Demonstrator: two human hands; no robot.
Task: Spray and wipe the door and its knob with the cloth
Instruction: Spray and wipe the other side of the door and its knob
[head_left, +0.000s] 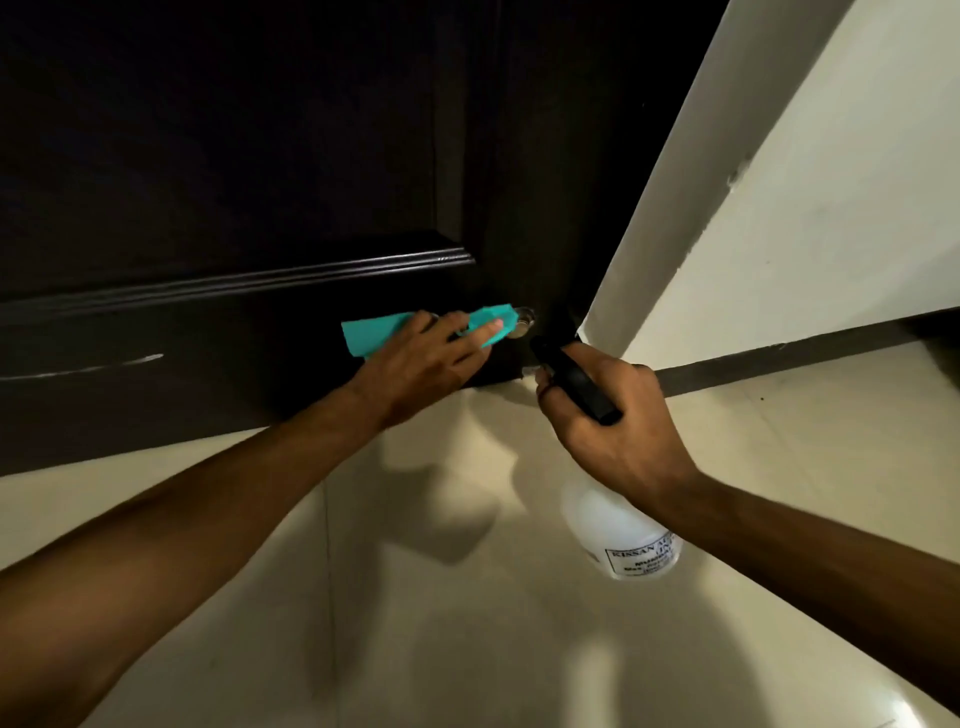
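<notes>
A dark brown panelled door fills the upper left. Its metal knob shows at the door's right edge, partly covered by a teal cloth. My left hand holds the cloth against the knob, fingers curled over it. My right hand grips the black trigger head of a white spray bottle just to the right of the knob, nozzle pointing toward the door. The bottle's body hangs below my hand and carries a printed label.
A white wall rises on the right with a dark skirting strip along its base. Cream floor tiles spread below. A pale scratch marks the door's lower left.
</notes>
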